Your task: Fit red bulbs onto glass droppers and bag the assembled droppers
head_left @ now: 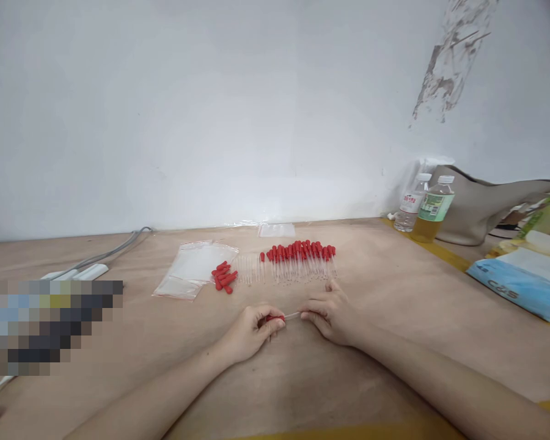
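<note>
My left hand [252, 330] is closed around a red rubber bulb [275, 318]. My right hand [327, 315] pinches the clear glass dropper tube [292, 315] that meets the bulb, so both hands hold one dropper between them, low over the brown tabletop [302, 379]. Just beyond lies a row of several assembled droppers with red bulbs [302, 253]. A few bare glass tubes [250, 269] lie left of that row. A small pile of loose red bulbs [223, 276] sits further left.
Clear plastic bags [195, 269] lie left of the bulbs and another small bag [276, 230] by the wall. Two water bottles [424, 208], a beige bag [486, 205] and a blue tissue pack [517, 287] stand at right. A white power strip [80, 272] with cables is at left.
</note>
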{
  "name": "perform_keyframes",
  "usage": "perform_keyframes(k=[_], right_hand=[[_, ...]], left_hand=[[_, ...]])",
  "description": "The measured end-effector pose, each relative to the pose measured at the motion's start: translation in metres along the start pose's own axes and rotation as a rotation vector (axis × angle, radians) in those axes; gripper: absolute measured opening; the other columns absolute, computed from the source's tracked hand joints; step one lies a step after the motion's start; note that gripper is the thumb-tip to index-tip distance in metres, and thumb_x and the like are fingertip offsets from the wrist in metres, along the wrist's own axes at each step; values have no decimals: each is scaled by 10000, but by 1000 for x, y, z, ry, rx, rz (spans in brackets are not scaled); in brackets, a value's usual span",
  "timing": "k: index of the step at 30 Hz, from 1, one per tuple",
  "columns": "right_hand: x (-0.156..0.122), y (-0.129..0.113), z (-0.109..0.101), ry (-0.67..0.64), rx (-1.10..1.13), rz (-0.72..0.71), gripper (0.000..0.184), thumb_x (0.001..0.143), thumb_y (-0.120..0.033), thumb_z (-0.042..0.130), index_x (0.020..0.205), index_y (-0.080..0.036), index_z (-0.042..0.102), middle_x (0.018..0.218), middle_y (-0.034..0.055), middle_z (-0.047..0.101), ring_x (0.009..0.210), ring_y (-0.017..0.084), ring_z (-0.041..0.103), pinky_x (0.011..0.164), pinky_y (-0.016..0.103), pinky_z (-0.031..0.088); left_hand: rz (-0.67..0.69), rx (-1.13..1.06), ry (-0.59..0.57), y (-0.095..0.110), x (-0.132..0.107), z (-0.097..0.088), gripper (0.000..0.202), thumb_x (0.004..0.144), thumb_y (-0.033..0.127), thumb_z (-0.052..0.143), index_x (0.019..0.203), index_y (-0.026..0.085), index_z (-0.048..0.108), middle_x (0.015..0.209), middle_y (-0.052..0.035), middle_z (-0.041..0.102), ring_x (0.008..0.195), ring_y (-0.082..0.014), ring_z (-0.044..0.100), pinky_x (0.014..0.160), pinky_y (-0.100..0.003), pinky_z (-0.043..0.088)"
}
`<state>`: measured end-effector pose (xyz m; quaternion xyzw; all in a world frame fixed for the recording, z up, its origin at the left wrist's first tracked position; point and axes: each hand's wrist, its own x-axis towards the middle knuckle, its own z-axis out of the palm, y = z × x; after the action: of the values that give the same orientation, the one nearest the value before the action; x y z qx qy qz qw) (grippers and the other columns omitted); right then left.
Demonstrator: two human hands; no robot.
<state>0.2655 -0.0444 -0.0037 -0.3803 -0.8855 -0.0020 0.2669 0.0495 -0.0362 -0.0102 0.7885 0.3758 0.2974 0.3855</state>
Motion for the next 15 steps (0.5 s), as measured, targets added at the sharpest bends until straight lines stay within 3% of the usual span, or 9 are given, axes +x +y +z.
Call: perform_keyframes(k=[5,15], right_hand=[[0,-7,3,20,-31,-2,254,853,-234,362,802,-197,608,678,17,613,592,111,460,679,304,203],[3,-12,10,-38,-20,12,276,850,-224,335,686,-166,549,619,11,595,531,96,418,645,289,196]], left_hand=[[87,245,75,8,-1,-2,202,789,318,495,810,171,632,703,-24,583,621,-122,511,556,-213,399],[202,305,26,11,-3,-2,158,789,253,485,807,173,620,736,-34,592,671,-138,522,623,-241,413]])
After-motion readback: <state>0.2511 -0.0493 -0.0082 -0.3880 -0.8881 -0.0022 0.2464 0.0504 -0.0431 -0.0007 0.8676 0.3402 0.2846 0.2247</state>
